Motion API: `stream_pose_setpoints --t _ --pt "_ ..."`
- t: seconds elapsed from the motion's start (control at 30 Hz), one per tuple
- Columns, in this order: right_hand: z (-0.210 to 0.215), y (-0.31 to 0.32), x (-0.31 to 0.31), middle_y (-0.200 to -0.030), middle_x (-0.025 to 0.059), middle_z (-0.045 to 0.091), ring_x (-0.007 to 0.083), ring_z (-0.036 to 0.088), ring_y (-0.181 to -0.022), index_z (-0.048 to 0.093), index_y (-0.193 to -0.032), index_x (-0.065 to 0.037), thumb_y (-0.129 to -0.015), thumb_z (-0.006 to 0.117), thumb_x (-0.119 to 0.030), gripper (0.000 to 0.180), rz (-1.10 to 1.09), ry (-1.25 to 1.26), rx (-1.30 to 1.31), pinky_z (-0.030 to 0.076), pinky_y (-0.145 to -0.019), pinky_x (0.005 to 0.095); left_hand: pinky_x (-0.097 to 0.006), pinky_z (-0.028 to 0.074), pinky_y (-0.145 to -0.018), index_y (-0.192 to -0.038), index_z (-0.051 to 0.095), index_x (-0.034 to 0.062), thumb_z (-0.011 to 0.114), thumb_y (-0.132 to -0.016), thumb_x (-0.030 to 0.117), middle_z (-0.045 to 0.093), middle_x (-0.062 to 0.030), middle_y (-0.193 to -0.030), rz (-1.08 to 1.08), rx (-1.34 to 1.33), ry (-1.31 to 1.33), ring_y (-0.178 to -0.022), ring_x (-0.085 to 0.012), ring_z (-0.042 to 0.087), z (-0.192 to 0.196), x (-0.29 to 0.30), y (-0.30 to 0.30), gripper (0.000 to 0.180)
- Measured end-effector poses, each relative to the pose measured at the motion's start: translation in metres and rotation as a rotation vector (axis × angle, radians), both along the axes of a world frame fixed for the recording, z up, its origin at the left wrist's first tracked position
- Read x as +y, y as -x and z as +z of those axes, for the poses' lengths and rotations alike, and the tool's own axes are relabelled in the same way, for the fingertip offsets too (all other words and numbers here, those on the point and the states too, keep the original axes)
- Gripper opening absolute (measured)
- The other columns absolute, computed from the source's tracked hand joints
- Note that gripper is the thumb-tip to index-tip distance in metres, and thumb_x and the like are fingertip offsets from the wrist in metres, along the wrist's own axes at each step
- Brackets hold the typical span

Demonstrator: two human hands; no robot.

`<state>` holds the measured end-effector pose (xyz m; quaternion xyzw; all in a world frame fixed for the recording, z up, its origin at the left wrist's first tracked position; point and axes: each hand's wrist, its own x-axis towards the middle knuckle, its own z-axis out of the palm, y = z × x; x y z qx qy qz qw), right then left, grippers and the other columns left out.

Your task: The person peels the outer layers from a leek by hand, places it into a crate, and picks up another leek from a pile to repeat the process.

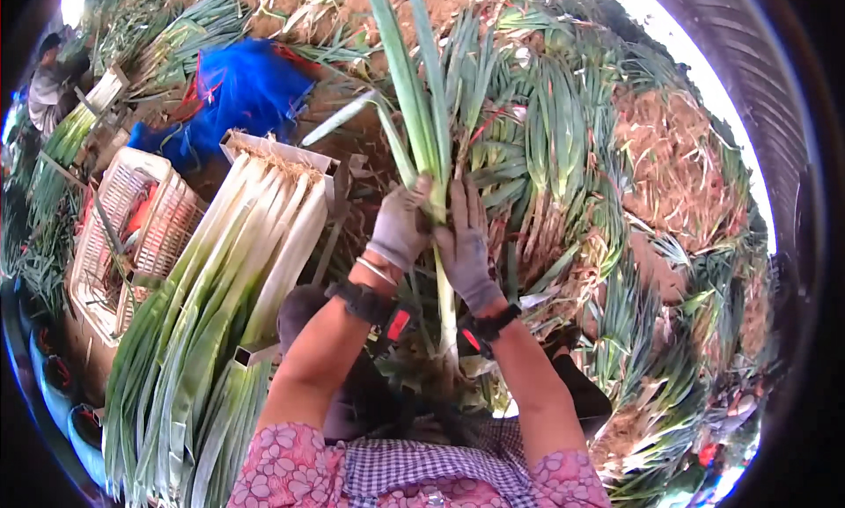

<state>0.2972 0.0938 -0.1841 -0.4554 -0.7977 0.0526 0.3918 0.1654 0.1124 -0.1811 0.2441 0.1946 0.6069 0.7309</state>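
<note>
One leek (411,103) stands upright in front of me, its green leaves pointing away and its pale stem and roots toward my lap. My left hand (399,228), in a grey glove, is closed round the leek where the leaves fan out. Against the other side of the same spot presses my gloved right hand (468,248), thumb on the stem and fingers long beside a thin brownish leaf. A bent leaf droops to the left. Left of my hands, a thick row of trimmed leeks (233,244) lies in a metal rack (333,189), roots at the far end.
A pale plastic basket (167,175) with something orange-red inside stands left of the rack. Blue netting (251,90) lies beyond it. Heaps of loose leeks (559,129) cover the ground ahead and to the right. Another person (55,90) is at the far left by a second rack.
</note>
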Motion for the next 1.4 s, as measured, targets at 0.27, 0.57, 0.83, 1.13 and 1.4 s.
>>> stream_pose_setpoints --t 0.27,0.57,0.83,1.13,1.4 --pt "0.049 0.039 0.034 -0.135 0.0302 0.036 0.046 0.038 -0.122 0.037 -0.13 0.007 -0.089 0.053 -0.027 0.055 -0.005 -0.201 0.2 0.031 -0.104 0.0476 -0.028 0.049 -0.079 -0.116 0.056 -0.0002 0.054 -0.096 0.027 0.063 -0.0047 -0.102 0.107 0.355 -0.264 -0.091 -0.0123 0.058 -0.018 -0.005 -0.011 0.034" --pt "0.017 -0.001 -0.003 -0.101 0.0059 0.062 0.0114 0.055 -0.087 0.048 -0.129 0.002 -0.092 0.054 -0.02 0.043 0.066 0.781 0.935 0.046 -0.079 0.0259 -0.037 0.048 -0.082 -0.114 0.053 -0.0048 0.049 -0.095 0.042 0.061 -0.0128 -0.099 -0.01 -0.203 -0.078 -0.088 -0.0222 0.059 0.024 0.005 0.005 0.05" --pt "-0.06 -0.048 -0.126 -0.081 0.003 0.061 0.0108 0.059 -0.069 0.057 -0.107 0.0 -0.083 0.064 -0.009 0.026 0.029 1.215 0.624 0.049 -0.064 0.0263 -0.041 0.05 -0.086 -0.113 0.053 -0.0014 0.05 -0.095 0.04 0.062 -0.013 -0.093 0.196 -0.145 -0.117 -0.088 -0.0246 0.061 0.033 0.033 0.035 0.046" --pt "0.0 -0.045 -0.071 -0.086 0.0007 0.061 0.0068 0.057 -0.076 0.054 -0.118 0.001 -0.093 0.06 -0.021 0.034 0.205 1.216 1.047 0.047 -0.063 0.0224 -0.032 0.046 -0.06 -0.111 0.054 -0.002 0.052 -0.095 0.026 0.039 0.0044 -0.063 -0.012 0.019 -0.017 -0.056 -0.011 0.043 0.007 0.011 0.006 0.032" --pt "-0.086 -0.106 -0.119 -0.1 0.0013 0.065 0.0092 0.058 -0.089 0.057 -0.12 0.001 -0.091 0.06 -0.01 0.031 0.132 1.049 0.772 0.048 -0.079 0.0237 -0.032 0.045 -0.055 -0.105 0.056 -0.0044 0.053 -0.093 0.021 0.04 0.0025 -0.062 -0.053 0.083 0.12 -0.052 -0.0119 0.042 0.02 0.01 -0.002 0.028"
